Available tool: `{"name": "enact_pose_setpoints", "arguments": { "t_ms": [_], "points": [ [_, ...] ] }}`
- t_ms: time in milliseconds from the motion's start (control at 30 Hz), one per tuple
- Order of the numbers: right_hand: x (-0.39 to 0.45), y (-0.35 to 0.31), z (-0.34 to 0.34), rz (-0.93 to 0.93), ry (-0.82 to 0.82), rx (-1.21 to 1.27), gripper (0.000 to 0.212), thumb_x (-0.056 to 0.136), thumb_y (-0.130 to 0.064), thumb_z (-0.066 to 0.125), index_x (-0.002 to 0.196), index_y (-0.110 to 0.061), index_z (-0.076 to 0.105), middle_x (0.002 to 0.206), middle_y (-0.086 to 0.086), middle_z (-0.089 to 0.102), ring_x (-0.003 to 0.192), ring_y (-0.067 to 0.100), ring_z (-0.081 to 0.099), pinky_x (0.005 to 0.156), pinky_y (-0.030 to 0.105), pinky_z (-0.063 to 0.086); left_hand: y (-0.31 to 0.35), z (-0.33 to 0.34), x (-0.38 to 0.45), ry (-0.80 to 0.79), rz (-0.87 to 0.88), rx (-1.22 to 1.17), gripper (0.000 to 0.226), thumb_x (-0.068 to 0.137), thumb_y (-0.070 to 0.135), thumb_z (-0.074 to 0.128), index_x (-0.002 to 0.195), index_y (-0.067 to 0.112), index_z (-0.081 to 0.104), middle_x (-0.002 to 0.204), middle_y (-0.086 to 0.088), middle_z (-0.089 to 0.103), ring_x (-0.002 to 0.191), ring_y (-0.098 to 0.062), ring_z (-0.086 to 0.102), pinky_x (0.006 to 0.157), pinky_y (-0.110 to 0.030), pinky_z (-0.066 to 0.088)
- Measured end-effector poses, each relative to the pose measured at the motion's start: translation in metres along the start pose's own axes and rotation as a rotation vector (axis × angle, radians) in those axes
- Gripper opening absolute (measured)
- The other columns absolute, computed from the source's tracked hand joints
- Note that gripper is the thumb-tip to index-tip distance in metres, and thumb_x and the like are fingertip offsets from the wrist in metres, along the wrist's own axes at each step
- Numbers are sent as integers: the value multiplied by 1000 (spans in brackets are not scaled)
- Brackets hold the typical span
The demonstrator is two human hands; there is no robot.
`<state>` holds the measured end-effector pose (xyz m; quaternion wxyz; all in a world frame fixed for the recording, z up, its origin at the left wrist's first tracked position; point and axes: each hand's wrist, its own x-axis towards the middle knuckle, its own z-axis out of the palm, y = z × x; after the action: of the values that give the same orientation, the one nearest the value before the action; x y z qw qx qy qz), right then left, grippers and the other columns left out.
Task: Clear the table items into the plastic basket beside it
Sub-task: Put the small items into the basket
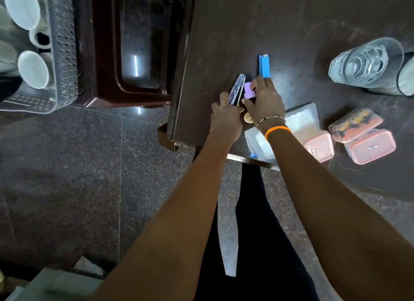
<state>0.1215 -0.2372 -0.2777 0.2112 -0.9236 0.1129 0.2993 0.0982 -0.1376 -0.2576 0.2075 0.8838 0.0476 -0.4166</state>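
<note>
On the dark table (257, 31), near its left corner, my left hand (226, 117) grips a silver metal tool (236, 88) that points away from me. Beside it my right hand (265, 101) closes around a small purple object (248, 90) and touches the near end of a blue flat object (264, 65). A small tan object (248, 118) peeks out under my right wrist. The grey plastic basket (65, 60) sits at the far left, holding several white cups (33, 68).
A dark brown plastic chair (134, 54) stands between basket and table. On the table lie a clear plastic pouch (300, 119), two pink-lidded containers (369, 146), and an overturned glass jug (363, 65) by a black mesh holder (389, 85).
</note>
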Motion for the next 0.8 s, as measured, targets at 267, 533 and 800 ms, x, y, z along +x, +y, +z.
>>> {"name": "enact_pose_setpoints", "arguments": {
  "t_ms": [267,533,800],
  "points": [
    [-7,-16,7,81,177,174,26,86,-19,56,106,-2,52,110,18,60,101,37,57,81,38,44,-22,-14,-10,113,38,-90,44,94,-2,37,127,17,60,145,-9,35,115,-32,42,99,-34,40],
    [-18,-110,-2,-24,242,499,20,77,-7,64,92,4,57,92,19,66,85,34,62,78,41,52,-74,-64,-41,388,-114,-448,19,83,1,63,96,8,76,127,-9,60,113,-31,53,94,-27,40],
    [-15,-254,-30,-225,150,875,20,78,-8,67,85,-17,51,81,-6,59,71,5,59,69,18,50,-138,-180,-79,781,-171,-720,21,86,3,60,100,10,74,125,-11,58,111,-30,58,99,-45,47]
  ]
}}
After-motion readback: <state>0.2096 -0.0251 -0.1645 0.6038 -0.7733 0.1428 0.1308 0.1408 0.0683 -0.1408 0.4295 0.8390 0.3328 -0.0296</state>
